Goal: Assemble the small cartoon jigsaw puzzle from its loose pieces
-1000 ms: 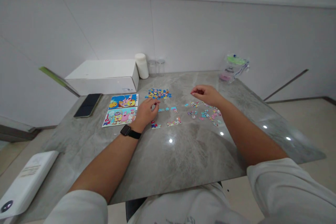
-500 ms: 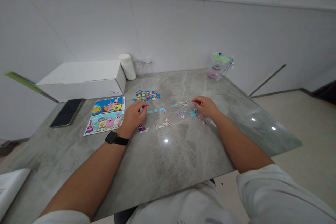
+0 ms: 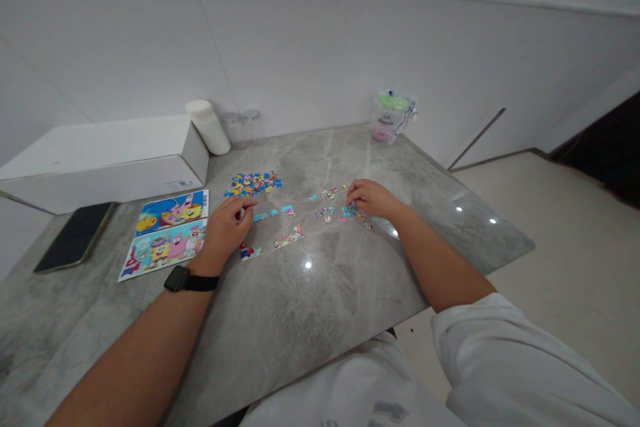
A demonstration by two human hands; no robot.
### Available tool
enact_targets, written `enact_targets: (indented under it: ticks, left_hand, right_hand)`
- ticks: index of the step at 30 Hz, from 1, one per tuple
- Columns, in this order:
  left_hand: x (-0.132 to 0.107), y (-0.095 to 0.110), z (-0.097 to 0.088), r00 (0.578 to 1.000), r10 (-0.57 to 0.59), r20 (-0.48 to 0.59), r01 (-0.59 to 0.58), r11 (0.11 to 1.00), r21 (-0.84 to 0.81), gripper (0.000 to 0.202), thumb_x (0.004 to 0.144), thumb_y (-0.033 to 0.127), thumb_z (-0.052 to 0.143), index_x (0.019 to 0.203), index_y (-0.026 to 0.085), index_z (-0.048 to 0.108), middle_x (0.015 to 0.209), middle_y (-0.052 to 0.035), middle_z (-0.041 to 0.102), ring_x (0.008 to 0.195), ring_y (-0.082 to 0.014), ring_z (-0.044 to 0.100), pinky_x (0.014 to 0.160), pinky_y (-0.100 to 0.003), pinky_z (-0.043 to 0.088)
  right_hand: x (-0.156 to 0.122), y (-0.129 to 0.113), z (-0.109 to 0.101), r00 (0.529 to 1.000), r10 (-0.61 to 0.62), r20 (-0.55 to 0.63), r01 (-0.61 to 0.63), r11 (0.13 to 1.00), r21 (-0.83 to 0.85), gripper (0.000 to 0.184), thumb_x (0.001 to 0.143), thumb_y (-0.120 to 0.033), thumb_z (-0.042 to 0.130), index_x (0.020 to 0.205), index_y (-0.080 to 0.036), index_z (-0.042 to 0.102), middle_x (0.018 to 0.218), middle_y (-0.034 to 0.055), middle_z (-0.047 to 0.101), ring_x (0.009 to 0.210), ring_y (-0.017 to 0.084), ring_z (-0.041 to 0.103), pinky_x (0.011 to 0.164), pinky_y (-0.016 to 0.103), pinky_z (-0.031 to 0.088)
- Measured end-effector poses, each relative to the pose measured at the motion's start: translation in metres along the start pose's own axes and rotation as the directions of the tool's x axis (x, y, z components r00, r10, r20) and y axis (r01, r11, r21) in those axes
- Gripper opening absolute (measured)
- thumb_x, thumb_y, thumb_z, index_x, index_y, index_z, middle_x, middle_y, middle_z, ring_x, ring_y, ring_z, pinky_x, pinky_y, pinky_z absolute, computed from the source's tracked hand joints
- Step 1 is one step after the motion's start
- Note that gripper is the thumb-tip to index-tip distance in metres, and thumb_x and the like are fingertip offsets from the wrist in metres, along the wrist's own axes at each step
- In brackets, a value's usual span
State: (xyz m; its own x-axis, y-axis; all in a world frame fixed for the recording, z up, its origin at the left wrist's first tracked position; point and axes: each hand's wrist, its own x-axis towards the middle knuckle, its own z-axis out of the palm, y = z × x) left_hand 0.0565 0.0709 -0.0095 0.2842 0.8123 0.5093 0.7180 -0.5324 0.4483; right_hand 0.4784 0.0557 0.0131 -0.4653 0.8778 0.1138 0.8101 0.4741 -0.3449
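My left hand (image 3: 225, 227) rests on the grey marble table (image 3: 325, 300), thumb and forefinger pinched together as if on a small puzzle piece, just below a dense pile of colourful pieces (image 3: 253, 183). A few teal pieces (image 3: 273, 213) and two small joined fragments (image 3: 289, 237) lie to its right. My right hand (image 3: 373, 200) lies palm down with its fingertips among scattered loose pieces (image 3: 327, 203); whether it grips one is hidden. Two cartoon reference pictures (image 3: 167, 230) lie left of my left hand.
A long white box (image 3: 100, 160) and a dark phone (image 3: 75, 237) sit at the left. A white cylinder (image 3: 205, 125) and two glass jars (image 3: 243, 125) stand by the wall. A clear bagged container (image 3: 390, 117) sits at the far right corner.
The view has swung to the right. My right hand has come down from above the table onto the scattered pieces. My left hand has stayed pinched by the pile.
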Motion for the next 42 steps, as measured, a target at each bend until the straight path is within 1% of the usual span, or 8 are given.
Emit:
enact_targets:
  ticks: [5, 10, 16, 23, 32, 36, 40, 42]
  left_hand:
    - [0.0, 0.0, 0.0, 1.0, -0.009, 0.002, 0.009, 1.0, -0.005, 0.022, 0.097, 0.029, 0.054, 0.104, 0.022, 0.074, 0.093, -0.0039, 0.072, 0.076, -0.0187, 0.06, 0.075, -0.032, 0.049]
    - [0.0, -0.002, 0.001, 1.0, 0.005, -0.007, -0.005, 1.0, -0.002, 0.022, 0.097, 0.027, 0.055, 0.104, 0.022, 0.075, 0.091, -0.0035, 0.071, 0.077, -0.0189, 0.061, 0.076, -0.032, 0.049]
    - [-0.001, -0.004, 0.003, 1.0, 0.028, -0.012, -0.029, 1.0, -0.009, 0.021, 0.097, 0.026, 0.056, 0.104, 0.021, 0.075, 0.094, -0.0036, 0.072, 0.077, -0.0183, 0.061, 0.077, -0.032, 0.05]
    - [0.0, -0.005, 0.003, 1.0, 0.018, -0.001, -0.018, 1.0, -0.009, 0.021, 0.097, 0.024, 0.057, 0.104, 0.02, 0.076, 0.095, -0.0041, 0.072, 0.077, -0.0183, 0.061, 0.077, -0.033, 0.049]
    - [-0.001, -0.005, 0.003, 1.0, 0.011, -0.006, -0.011, 1.0, -0.015, 0.021, 0.097, 0.023, 0.056, 0.104, 0.021, 0.076, 0.094, -0.0039, 0.071, 0.077, -0.0184, 0.061, 0.076, -0.033, 0.048]
    - [-0.001, -0.007, 0.004, 1.0, 0.03, -0.008, -0.03, 0.999, -0.016, 0.021, 0.097, 0.022, 0.056, 0.105, 0.02, 0.076, 0.092, -0.0037, 0.071, 0.076, -0.0182, 0.06, 0.074, -0.032, 0.047]
    - [-0.001, -0.006, 0.004, 1.0, 0.025, -0.006, -0.025, 0.999, -0.023, 0.021, 0.096, 0.022, 0.057, 0.104, 0.02, 0.076, 0.094, -0.0041, 0.071, 0.079, -0.0188, 0.06, 0.075, -0.033, 0.046]
    - [-0.001, -0.004, 0.003, 1.0, 0.021, -0.007, -0.022, 0.999, -0.037, 0.021, 0.097, 0.023, 0.057, 0.104, 0.02, 0.076, 0.095, -0.0045, 0.072, 0.079, -0.019, 0.061, 0.076, -0.033, 0.047]
  right_hand:
    - [0.001, 0.004, 0.006, 0.998, -0.018, 0.063, 0.019, 1.0, -0.007, 0.044, 0.08, -0.001, 0.058, 0.104, -0.024, 0.087, 0.108, 0.007, 0.075, 0.102, 0.02, 0.068, 0.099, 0.03, 0.05]
    - [0.002, 0.005, 0.01, 0.999, 0.003, 0.035, -0.003, 1.0, -0.017, 0.05, 0.081, 0.0, 0.055, 0.114, -0.022, 0.083, 0.112, 0.0079, 0.075, 0.108, 0.02, 0.067, 0.101, 0.029, 0.049]
    - [-0.001, 0.003, 0.003, 0.999, 0.049, -0.006, -0.049, 0.998, -0.032, 0.037, 0.083, -0.004, 0.057, 0.103, -0.02, 0.083, 0.104, 0.0073, 0.073, 0.098, 0.019, 0.067, 0.093, 0.027, 0.048]
    - [-0.004, -0.003, 0.0, 0.994, -0.024, 0.104, 0.03, 0.998, -0.057, 0.02, 0.087, -0.022, 0.07, 0.104, -0.019, 0.082, 0.104, 0.0088, 0.073, 0.098, 0.022, 0.067, 0.09, 0.03, 0.048]
    - [-0.003, -0.001, 0.009, 0.988, -0.002, 0.155, 0.012, 0.998, -0.061, 0.012, 0.083, -0.018, 0.073, 0.093, -0.021, 0.079, 0.102, 0.0081, 0.072, 0.095, 0.022, 0.067, 0.087, 0.03, 0.048]
    - [-0.004, -0.008, 0.004, 0.992, 0.015, 0.127, -0.018, 1.0, 0.021, 0.01, 0.081, -0.016, 0.071, 0.089, -0.021, 0.075, 0.096, 0.0058, 0.073, 0.09, 0.02, 0.066, 0.083, 0.029, 0.046]
    - [0.0, -0.02, -0.003, 0.994, 0.105, 0.008, -0.104, 0.968, 0.229, 0.007, 0.085, -0.023, 0.067, 0.088, -0.021, 0.073, 0.087, 0.0022, 0.073, 0.08, 0.017, 0.064, 0.076, 0.028, 0.045]
    - [0.007, -0.027, -0.004, 0.99, 0.131, -0.048, -0.11, 0.942, 0.318, 0.009, 0.086, -0.028, 0.066, 0.089, -0.021, 0.072, 0.084, 0.0013, 0.072, 0.076, 0.016, 0.061, 0.073, 0.028, 0.044]
